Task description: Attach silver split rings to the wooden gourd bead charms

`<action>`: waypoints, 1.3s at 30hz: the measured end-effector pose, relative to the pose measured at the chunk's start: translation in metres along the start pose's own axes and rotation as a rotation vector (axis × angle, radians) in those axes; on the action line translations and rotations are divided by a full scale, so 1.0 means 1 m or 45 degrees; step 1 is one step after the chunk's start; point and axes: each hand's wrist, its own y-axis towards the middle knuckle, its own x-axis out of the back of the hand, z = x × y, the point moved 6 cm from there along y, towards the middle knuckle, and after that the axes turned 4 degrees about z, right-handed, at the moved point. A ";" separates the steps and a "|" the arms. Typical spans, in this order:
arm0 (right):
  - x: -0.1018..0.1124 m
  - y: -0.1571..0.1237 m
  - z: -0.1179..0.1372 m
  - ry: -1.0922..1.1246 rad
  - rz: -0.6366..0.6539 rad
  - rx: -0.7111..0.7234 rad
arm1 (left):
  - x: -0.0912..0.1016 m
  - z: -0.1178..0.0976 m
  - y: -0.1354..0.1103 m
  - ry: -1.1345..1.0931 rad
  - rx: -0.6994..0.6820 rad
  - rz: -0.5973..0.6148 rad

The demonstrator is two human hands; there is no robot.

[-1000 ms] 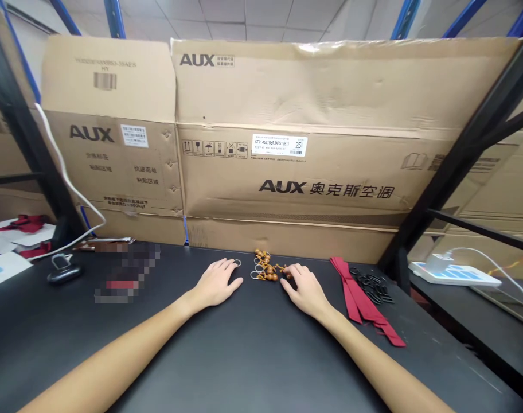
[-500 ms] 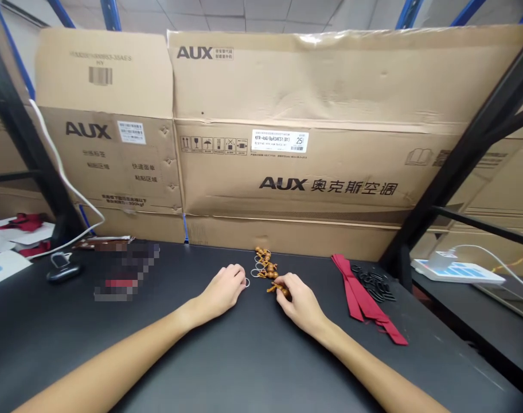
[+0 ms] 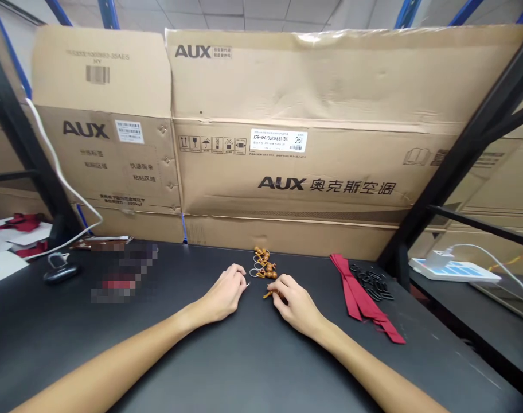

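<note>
Just left of the table's middle, my left hand [image 3: 226, 293] is closed, its fingertips pinching a small metal ring [image 3: 248, 284] that shows as a thin edge. My right hand [image 3: 296, 303] is closed around a brown wooden gourd pendant; its orange-brown cord [image 3: 268, 295] pokes out to the left, and the fingers cover most of the wood. Beyond both hands, against the cardboard, several wooden gourd keychains [image 3: 270, 274] lie in a line running away from me, with metal split rings [image 3: 253, 273] on their left side.
Red fabric straps [image 3: 360, 298] and a pile of black buckles [image 3: 373, 282] lie to the right. Large cardboard [image 3: 330, 229] stands along the back edge. At left are a black oval object [image 3: 61, 273] and a white cable [image 3: 74, 192]. A white power strip [image 3: 455, 271] sits far right.
My right hand has shifted slightly left and turned over the gourd pendant, hiding more of it. The ring at my left fingertips now shows edge-on. The view has moved slightly.
</note>
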 end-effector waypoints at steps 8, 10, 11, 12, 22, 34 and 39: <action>-0.001 0.001 -0.005 0.085 0.018 -0.047 | -0.005 -0.033 -0.005 -0.171 -0.029 0.114; 0.000 0.001 -0.004 0.119 0.016 -0.046 | -0.005 -0.033 -0.005 -0.190 -0.024 0.116; 0.001 0.001 -0.003 0.133 0.017 -0.040 | -0.005 -0.033 -0.005 -0.199 -0.026 0.111; 0.001 0.002 -0.002 0.145 0.019 -0.033 | -0.005 -0.032 -0.005 -0.208 -0.029 0.106; 0.004 0.002 0.014 0.257 0.047 -0.033 | -0.005 -0.030 -0.004 -0.251 -0.014 0.111; 0.000 0.001 0.003 0.492 0.105 -0.188 | -0.005 -0.031 -0.004 -0.255 -0.022 0.106; 0.003 0.003 0.003 0.490 0.036 -0.170 | -0.003 -0.032 -0.004 -0.280 -0.029 0.100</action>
